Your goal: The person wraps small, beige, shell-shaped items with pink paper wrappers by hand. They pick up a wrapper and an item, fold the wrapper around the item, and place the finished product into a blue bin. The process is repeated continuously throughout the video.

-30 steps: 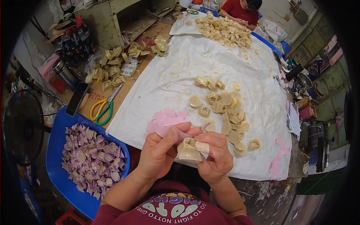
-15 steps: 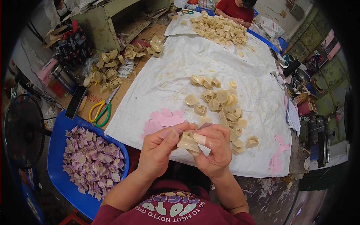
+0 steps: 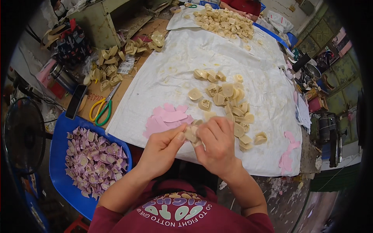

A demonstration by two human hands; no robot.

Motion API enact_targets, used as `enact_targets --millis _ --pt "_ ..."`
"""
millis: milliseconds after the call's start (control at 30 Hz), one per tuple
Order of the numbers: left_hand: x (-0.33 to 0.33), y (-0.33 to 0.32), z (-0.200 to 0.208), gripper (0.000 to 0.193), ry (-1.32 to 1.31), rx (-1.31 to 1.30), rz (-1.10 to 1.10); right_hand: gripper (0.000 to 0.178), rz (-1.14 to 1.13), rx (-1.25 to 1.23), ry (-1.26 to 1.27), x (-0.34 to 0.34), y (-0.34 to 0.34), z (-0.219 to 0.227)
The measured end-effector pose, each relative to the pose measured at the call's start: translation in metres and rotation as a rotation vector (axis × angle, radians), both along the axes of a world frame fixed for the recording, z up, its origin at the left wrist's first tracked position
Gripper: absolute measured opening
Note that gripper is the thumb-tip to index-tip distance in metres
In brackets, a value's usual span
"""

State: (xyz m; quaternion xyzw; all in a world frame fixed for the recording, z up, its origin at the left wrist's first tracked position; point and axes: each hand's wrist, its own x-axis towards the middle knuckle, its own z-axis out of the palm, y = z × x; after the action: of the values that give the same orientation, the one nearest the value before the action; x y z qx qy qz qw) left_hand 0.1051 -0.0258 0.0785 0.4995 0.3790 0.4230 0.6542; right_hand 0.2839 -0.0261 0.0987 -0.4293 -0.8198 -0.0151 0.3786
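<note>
A wrinkled white sheet (image 3: 159,83) is stretching bare across its middle-left, its near edge running beneath both hands; the left hand (image 3: 164,149) and right hand (image 3: 217,145) are pinching a small beige moulded piece (image 3: 190,134) between them.

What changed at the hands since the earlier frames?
The right hand has rolled over, back up, partly covering the piece, which has turned. The pink strip held with it earlier no longer shows clearly; can't tell where it is. The left hand still grips the piece. Pink stack, scissors and blue bin stayed put.
</note>
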Motion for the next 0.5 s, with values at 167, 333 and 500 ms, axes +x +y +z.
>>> enact_targets --millis 167,333,500 --pt "-0.022 0.022 -0.014 0.038 -0.125 -0.212 -0.172 0.025 0.101 -0.002 0.054 0.015 0.005 -0.01" --pt "-0.019 0.03 0.004 0.038 -0.078 -0.119 -0.246 0.025 0.174 0.026 0.094 0.009 0.004 -0.013" --pt "-0.026 0.051 0.014 0.035 0.113 -0.012 -0.429 0.025 0.199 -0.133 0.22 0.005 0.001 -0.017"
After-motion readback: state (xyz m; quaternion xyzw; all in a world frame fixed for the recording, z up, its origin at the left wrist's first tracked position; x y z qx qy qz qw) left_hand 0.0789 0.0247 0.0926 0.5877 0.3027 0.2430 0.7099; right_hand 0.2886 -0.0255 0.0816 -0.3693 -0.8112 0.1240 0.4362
